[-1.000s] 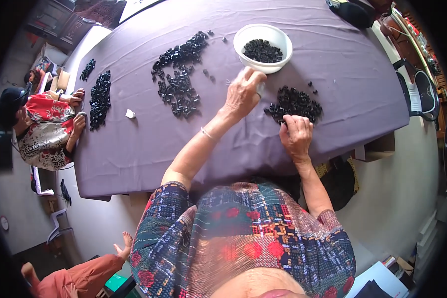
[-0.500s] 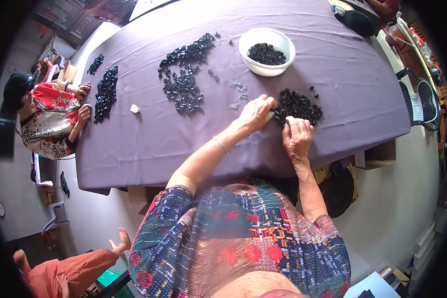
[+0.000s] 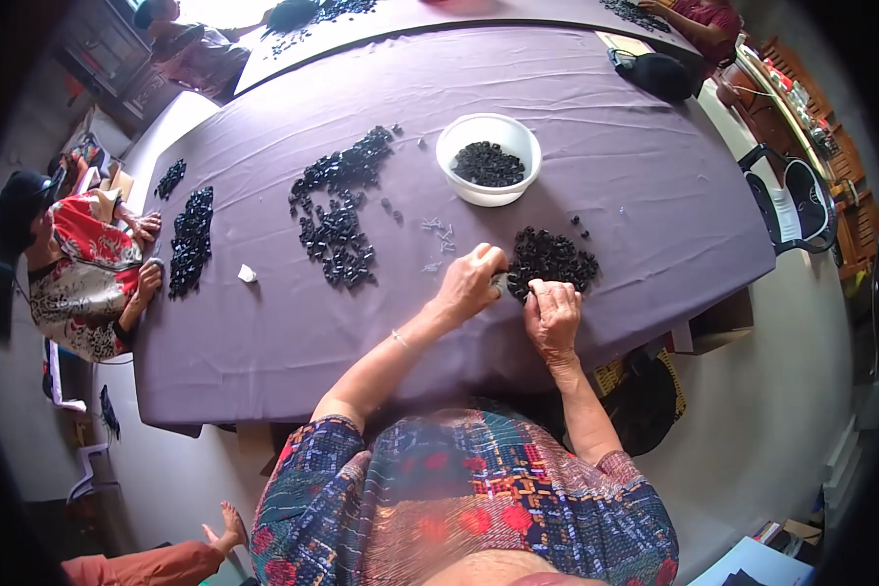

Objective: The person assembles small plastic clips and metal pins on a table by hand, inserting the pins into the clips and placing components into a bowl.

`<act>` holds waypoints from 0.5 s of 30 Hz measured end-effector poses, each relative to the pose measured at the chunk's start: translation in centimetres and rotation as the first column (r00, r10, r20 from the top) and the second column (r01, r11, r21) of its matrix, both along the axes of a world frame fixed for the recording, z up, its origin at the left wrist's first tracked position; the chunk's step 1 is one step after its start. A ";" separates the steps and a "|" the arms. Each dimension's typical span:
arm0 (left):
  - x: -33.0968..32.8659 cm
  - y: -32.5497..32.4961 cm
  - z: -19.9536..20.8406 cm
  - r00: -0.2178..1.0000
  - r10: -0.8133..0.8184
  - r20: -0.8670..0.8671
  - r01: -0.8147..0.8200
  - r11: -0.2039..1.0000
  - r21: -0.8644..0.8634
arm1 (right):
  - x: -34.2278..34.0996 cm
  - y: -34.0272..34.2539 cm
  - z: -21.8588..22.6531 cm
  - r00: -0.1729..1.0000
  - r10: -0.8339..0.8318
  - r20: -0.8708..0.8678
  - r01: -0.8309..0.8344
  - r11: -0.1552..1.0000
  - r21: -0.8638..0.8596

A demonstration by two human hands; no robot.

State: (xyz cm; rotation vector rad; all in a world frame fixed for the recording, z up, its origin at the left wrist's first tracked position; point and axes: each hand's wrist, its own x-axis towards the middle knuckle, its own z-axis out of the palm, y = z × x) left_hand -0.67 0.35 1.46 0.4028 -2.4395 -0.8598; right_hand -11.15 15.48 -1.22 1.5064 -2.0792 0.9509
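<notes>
My left hand (image 3: 471, 281) is closed at the left edge of a pile of small black parts (image 3: 559, 256). A small pale thing (image 3: 501, 283) shows at its fingertips, too small to name. Close by on the right, my right hand (image 3: 555, 317) has its fingers bent together at the near edge of the same pile; what they pinch is hidden. Beyond the pile stands a white bowl (image 3: 488, 193) partly filled with similar black parts. Several thin grey pieces (image 3: 441, 236) lie scattered just beyond my left hand.
A purple cloth (image 3: 264, 361) covers the table. Larger heaps of black parts (image 3: 340, 239) lie left of centre, with a small white lump (image 3: 248, 274) nearby. A co-worker (image 3: 78, 264) sits at the left edge behind another heap (image 3: 191, 244). A black bag (image 3: 659, 74) rests far right.
My view has tilted up, so the table sits lower in the picture and more of the far table shows. Both hands stay at the pile, with only slight finger movement.
</notes>
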 end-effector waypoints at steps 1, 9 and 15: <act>-0.3 -0.7 0.9 0.994 0.026 -0.102 -0.029 0.999 -0.027 | -0.1 -0.1 -0.2 1.000 -0.006 -0.010 0.005 1.000 -0.029; -4.0 -9.7 7.3 0.944 0.137 -0.300 -0.196 0.964 -0.178 | -0.3 -0.4 -0.2 1.000 -0.022 0.001 0.022 0.999 -0.025; -5.6 -13.1 5.1 0.970 0.185 -0.160 -0.220 0.946 -0.237 | 0.3 0.0 0.2 0.999 -0.032 0.025 0.033 0.999 -0.026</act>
